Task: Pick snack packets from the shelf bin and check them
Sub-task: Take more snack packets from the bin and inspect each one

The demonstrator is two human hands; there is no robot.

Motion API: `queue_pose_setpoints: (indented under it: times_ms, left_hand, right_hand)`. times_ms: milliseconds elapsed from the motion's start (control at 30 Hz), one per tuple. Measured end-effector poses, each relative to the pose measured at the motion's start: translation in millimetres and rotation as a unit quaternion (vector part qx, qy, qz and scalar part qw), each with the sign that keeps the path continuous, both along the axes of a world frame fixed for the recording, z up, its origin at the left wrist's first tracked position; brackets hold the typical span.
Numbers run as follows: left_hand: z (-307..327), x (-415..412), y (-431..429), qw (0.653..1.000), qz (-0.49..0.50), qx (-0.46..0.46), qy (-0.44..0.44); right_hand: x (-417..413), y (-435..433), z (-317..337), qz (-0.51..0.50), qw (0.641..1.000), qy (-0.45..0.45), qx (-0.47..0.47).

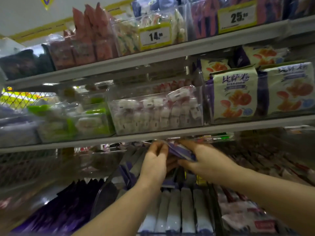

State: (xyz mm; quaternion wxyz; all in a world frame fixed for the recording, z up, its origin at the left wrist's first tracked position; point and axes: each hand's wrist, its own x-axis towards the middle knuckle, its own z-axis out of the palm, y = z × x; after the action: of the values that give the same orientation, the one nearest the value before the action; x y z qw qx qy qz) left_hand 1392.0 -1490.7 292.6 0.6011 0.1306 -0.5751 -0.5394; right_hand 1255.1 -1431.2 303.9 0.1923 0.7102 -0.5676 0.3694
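A person's bare left arm (pixel 119 210) and right arm (pixel 272 193) reached up from below, over a row of white-and-purple packets (pixel 173 210) that stood on edge in a clear shelf bin (pixel 105 193). Above that row, just under the lip of the next shelf (pixel 170 133), both hands met on one purple packet (pixel 180 150). The left hand (pixel 155 160) curled its fingers onto the packet's left end. The right hand (pixel 204 159) gripped the other end, thumb beneath and fingers on top. The packet was blurred, so its print could not be read. Dark purple packets (pixel 68 210) filled the space left of the bin. One shelf up, a clear box (pixel 153 113) held white and pink sweets, beside cream bags (pixel 235 96) printed with orange pictures. Yellow-edged price tags (pixel 155 36) hung on the top shelf.
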Motion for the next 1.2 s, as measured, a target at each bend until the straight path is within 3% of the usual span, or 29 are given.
queue_pose_setpoints:
  times_ms: [167,300,500,600,700,800,933,1067,1200]
  left_hand:
    - [-0.9,36.1,35.8,0.996,0.032,-0.069,-0.053]
    - [-6.3,64.0,64.9,0.987,0.07,-0.131,-0.066]
    - [-42.4,98.6,103.1,0.978,0.145,-0.134,-0.062]
    - [-74.6,111.2,112.3,0.97,0.204,-0.084,-0.1]
    - [-108.6,123.8,117.3,0.972,0.185,0.035,-0.14]
    - [-141.0,126.8,123.8,0.982,0.111,0.119,-0.1]
    - [-164.6,130.7,123.8,0.987,0.128,0.099,-0.012]
    - [-180.3,146.7,110.4,0.985,0.141,0.099,0.023]
    - [-202.8,155.8,101.7,0.99,0.117,0.083,-0.012]
  right_hand:
    - [27.4,28.5,0.9,-0.007,0.995,0.042,-0.086]
    - [48.1,52.4,-3.3,0.004,0.995,0.022,-0.099]
    - [77.7,84.5,-19.9,0.104,0.967,-0.178,-0.151]
    - [99.5,90.1,-50.4,0.158,0.923,-0.325,-0.131]
    - [125.5,89.8,-93.5,0.202,0.861,-0.458,-0.094]
    - [154.0,89.7,-136.9,0.248,0.792,-0.557,-0.036]
    - [180.4,88.6,-179.4,0.289,0.731,-0.616,0.051]
    - [178.1,82.6,-205.9,0.26,0.744,-0.614,0.047]
    - [166.4,73.1,-222.7,0.257,0.777,-0.573,0.045]
